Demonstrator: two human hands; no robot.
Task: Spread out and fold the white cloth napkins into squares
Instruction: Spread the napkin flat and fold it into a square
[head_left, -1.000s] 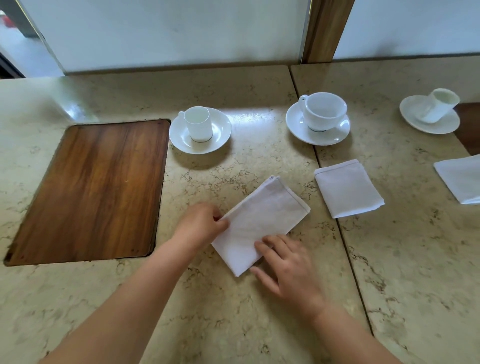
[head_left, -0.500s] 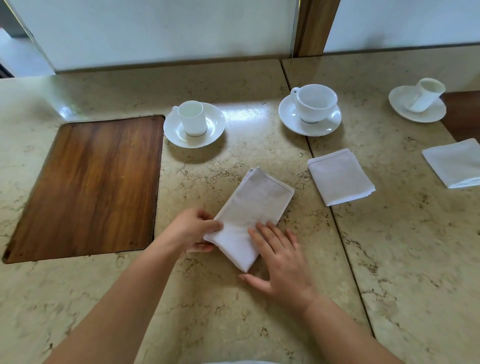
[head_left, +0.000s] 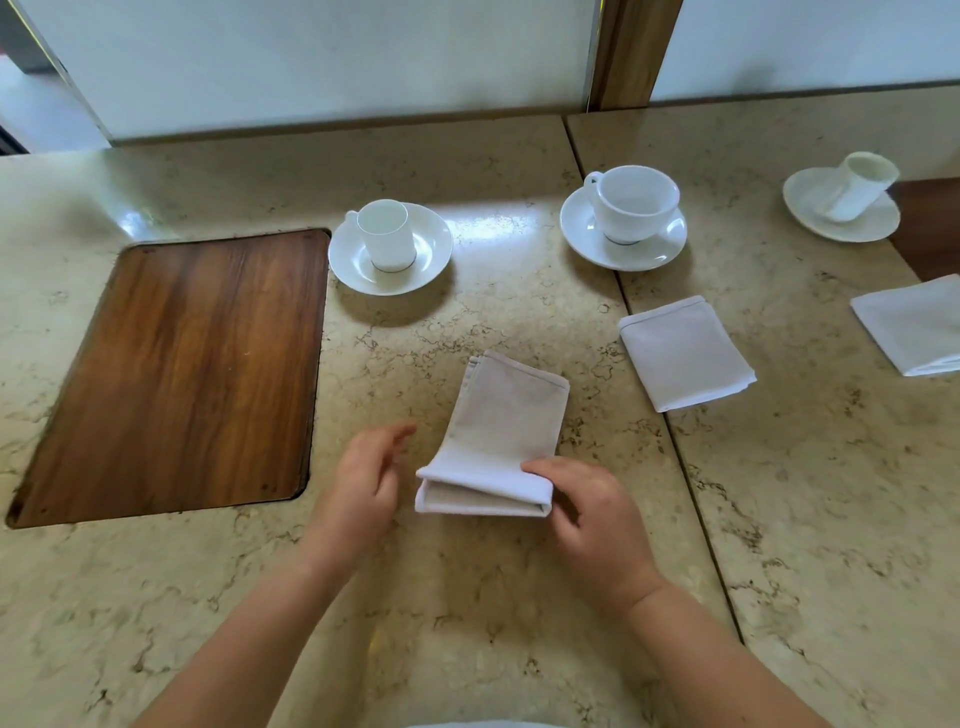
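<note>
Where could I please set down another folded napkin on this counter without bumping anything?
Bare counter lies below the wooden inlay, left of the left hand. Another free patch sits right of the seam, below the folded napkin. It is crowded further back, round the small cup's saucer and the wide cup's saucer.

napkin in hands (head_left: 506, 415): landmark, on counter (head_left: 467, 597)
wood inset (head_left: 182, 374): left of it
small cup on saucer (head_left: 389, 249): behind-left
folded napkin (head_left: 683, 353): right

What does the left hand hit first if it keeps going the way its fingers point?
Probably the napkin: the left hand is open, fingers aimed up and right toward its left edge. Depth is unclear; if it is raised, it could pass over.
</note>
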